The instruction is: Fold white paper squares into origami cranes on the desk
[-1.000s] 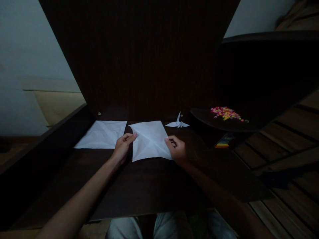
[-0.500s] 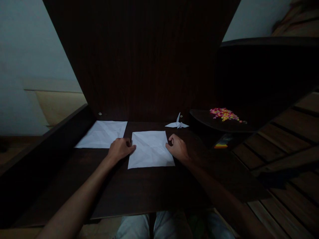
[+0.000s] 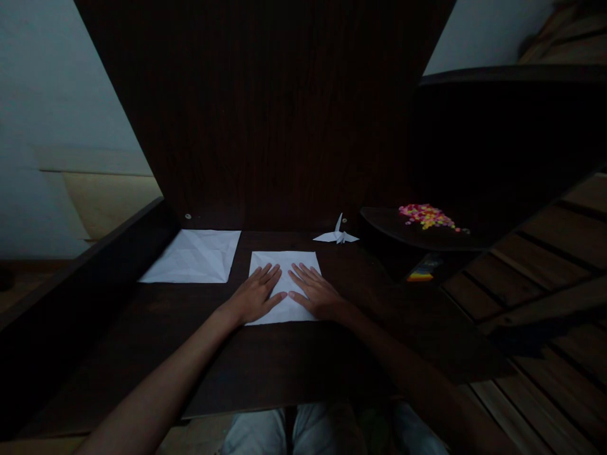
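Observation:
A white square sheet of paper [image 3: 283, 260] lies on the dark wooden desk in front of me. My left hand [image 3: 258, 292] rests flat on its left half, fingers outstretched. On the right half, my right hand [image 3: 313, 289] is likewise spread flat, and the two thumbs nearly meet in the middle. Both palms cover much of the sheet, so its creases are mostly hidden. A second creased white sheet [image 3: 196, 256] lies to the left, apart from my hands. Beyond the right hand stands a folded white paper crane [image 3: 337, 236].
A pile of small colourful pieces [image 3: 429, 217] lies on a curved dark shelf [image 3: 386, 226] at the right. Below it is a rainbow-striped item [image 3: 420, 276]. A raised side board [image 3: 85, 265] borders the desk on the left, and a tall back panel [image 3: 275, 114] rises behind.
Both hands have moved inward from the sheet's side edges onto its surface. Their curled fingers have opened out flat.

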A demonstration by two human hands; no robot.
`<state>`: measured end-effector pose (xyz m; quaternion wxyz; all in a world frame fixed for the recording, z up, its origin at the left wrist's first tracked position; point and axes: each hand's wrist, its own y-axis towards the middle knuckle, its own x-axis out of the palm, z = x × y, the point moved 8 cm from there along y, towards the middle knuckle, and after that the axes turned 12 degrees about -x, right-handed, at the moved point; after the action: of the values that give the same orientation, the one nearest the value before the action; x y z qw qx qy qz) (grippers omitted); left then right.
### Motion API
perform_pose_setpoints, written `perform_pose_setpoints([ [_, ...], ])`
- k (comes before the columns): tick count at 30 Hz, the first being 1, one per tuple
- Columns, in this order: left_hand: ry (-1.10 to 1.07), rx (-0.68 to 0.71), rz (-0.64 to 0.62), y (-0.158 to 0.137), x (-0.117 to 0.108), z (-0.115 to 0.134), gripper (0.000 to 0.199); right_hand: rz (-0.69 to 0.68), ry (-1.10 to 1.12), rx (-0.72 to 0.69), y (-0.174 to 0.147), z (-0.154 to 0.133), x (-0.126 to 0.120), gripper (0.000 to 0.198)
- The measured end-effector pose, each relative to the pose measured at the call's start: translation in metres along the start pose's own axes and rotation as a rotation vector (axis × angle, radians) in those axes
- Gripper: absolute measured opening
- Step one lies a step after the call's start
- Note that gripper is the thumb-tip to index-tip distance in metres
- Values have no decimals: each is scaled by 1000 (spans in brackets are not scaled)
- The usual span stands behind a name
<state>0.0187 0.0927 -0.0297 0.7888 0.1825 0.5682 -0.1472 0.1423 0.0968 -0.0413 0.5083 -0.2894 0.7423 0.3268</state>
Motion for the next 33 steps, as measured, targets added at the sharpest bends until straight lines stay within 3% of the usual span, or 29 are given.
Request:
perform_pose_setpoints([
  [7,45,-64,-50,-3,1,-9,65,-66,19,170,-7,18,0,77],
  [11,53,-132,5,-3,2,-16,68,-30,19,297,-12,33,-2,86],
  [14,54,-182,142,-3,-6,-22,68,50,52,378,-15,41,-7,92],
  [18,27,-85,285,-3,-17,-19,63,168,211,437,-17,49,-13,88],
  [23,-92,-160,305,-2,-22,-27,64,436,411,364,-18,51,-28,76],
  [26,-142,-215,324,-2,-25,-29,64,558,457,395,-22,57,-30,71],
  [33,-215,-340,364,-2,-34,-38,63,699,720,519,-30,75,-25,72],
])
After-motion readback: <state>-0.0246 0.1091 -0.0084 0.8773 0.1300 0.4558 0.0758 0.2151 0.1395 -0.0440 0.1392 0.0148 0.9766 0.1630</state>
